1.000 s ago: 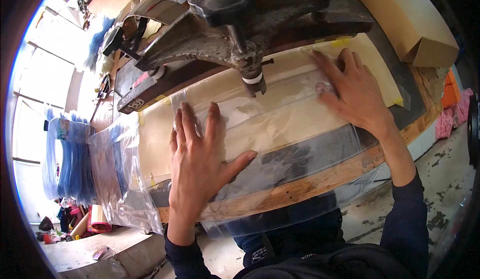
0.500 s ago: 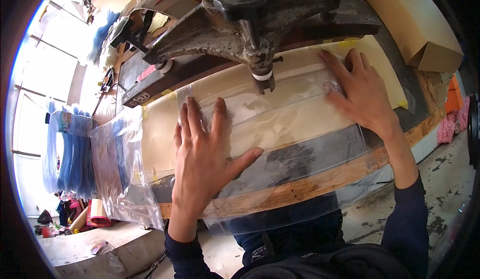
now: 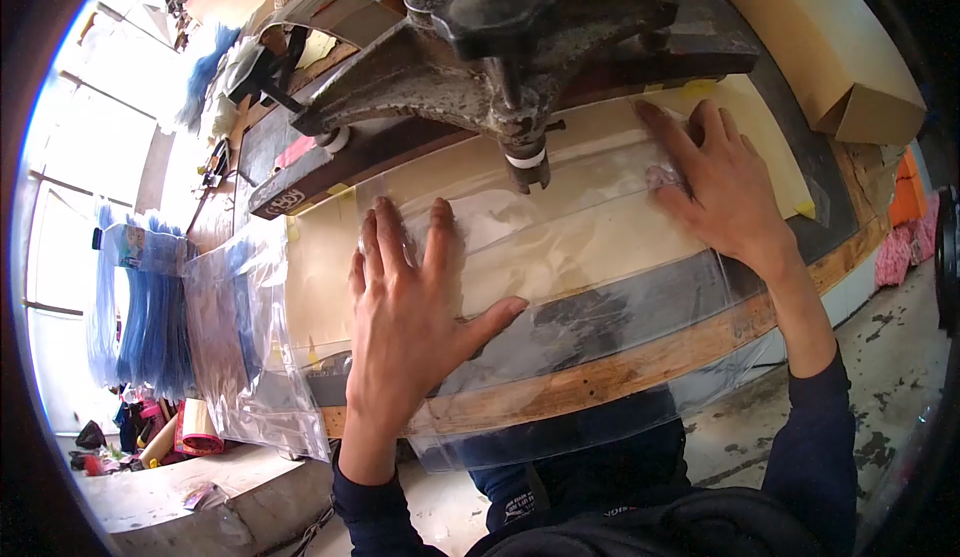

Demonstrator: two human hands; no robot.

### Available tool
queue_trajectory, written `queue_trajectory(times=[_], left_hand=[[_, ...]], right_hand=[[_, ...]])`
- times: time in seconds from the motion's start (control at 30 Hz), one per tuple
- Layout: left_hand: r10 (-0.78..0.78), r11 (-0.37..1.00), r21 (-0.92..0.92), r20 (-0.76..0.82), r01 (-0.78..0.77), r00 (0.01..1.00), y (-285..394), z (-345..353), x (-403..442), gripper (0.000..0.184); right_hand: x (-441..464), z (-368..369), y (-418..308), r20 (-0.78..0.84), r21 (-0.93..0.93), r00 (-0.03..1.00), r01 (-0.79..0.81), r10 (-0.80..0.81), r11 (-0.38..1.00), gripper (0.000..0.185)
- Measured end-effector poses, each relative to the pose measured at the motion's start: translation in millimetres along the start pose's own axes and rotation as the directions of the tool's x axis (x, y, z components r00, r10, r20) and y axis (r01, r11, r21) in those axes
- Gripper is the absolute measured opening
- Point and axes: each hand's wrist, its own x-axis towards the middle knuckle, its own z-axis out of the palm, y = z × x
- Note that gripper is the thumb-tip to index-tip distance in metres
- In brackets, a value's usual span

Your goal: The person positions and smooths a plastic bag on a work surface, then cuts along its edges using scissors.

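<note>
On clear plastic, left hand [image 3: 400, 307] (spread) lies flat.

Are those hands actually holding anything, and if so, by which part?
The left hand grips nothing; it lies spread on the clear plastic. The right hand touches it too, but whether it pinches any cannot be told.

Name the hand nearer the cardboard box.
The right hand, on the clear plastic sheet; the left hand is also on it, but nearer the hanging blue strips.
</note>
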Motion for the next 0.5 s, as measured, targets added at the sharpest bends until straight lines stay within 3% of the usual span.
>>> queue_trajectory(times=[0.4, 0.5], left_hand=[[-0.014, 1.000, -0.012, 0.018, 0.014, 1.000, -1.9, 0.3, 2.0, 0.095], [0.050, 0.998, -0.029, -0.072, -0.053, 0.996, -1.7, 0.5, 1.3, 0.090]], right_hand=[[-0.4, 1.2, -1.0, -0.026, -0.013, 1.000, -0.011, 0.011, 1.000, 0.066], [-0.4, 2.1, 0.2, -0.030, -0.018, 1.000, -0.004, 0.003, 1.000, 0.066]])
